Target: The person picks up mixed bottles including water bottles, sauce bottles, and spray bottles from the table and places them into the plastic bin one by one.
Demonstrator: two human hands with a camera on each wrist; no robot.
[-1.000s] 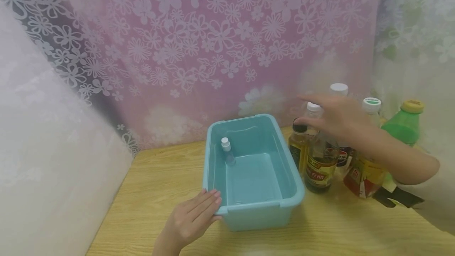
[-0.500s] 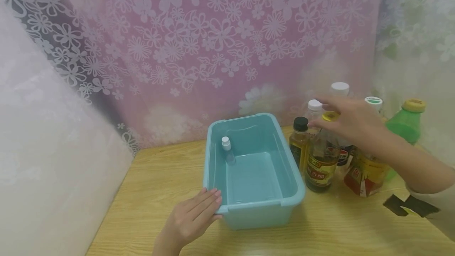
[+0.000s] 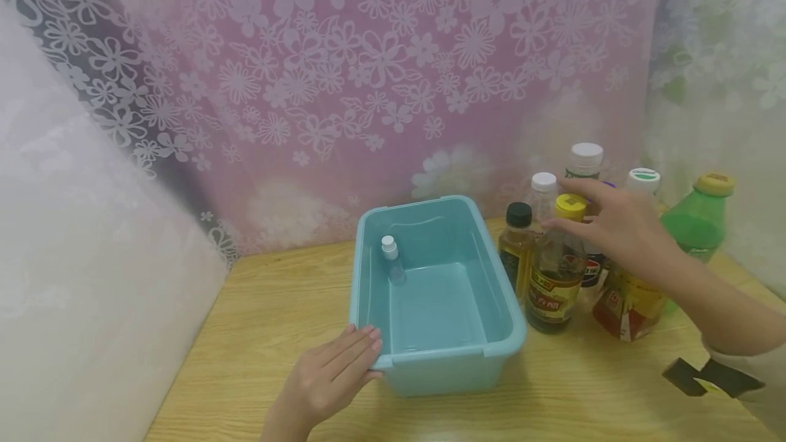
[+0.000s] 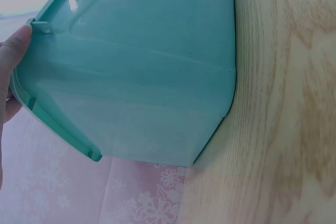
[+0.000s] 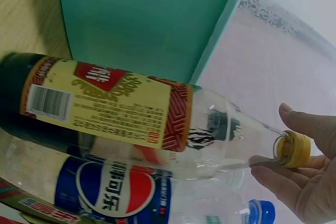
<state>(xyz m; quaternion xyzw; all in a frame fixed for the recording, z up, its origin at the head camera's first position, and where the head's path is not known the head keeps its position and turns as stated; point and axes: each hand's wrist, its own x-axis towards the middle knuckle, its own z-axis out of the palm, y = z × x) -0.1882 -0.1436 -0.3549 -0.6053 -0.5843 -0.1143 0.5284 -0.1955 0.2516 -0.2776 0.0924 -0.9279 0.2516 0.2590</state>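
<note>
My left hand (image 3: 331, 374) holds the near-left corner of a light-blue plastic basin (image 3: 445, 374), fingers over the rim and thumb beneath it. In the left wrist view the thumb presses the basin's outer wall (image 4: 131, 77). Inside the basin a small clear bottle with a white cap (image 3: 393, 261) leans at the left wall. To the right, my right hand (image 3: 626, 224) is spread around the yellow cap (image 3: 571, 207) of a glass vinegar bottle (image 3: 552, 292). In the right wrist view a gap shows between the thumb (image 5: 296, 116) and the cap. The bottle stands upright on the table.
Around the vinegar bottle stand a black-capped bottle (image 3: 516, 251), a white-capped one (image 3: 544, 189), a Pepsi bottle (image 5: 113, 187), a red-brown bottle (image 3: 632, 305) and a green bottle with a yellow cap (image 3: 696, 224). Floral curtains (image 3: 368, 87) hang behind the wooden table (image 3: 270, 312).
My right hand has shifted right and lowered from above the bottles to the vinegar bottle's yellow cap. The left hand, the basin and the bottles have stayed in place.
</note>
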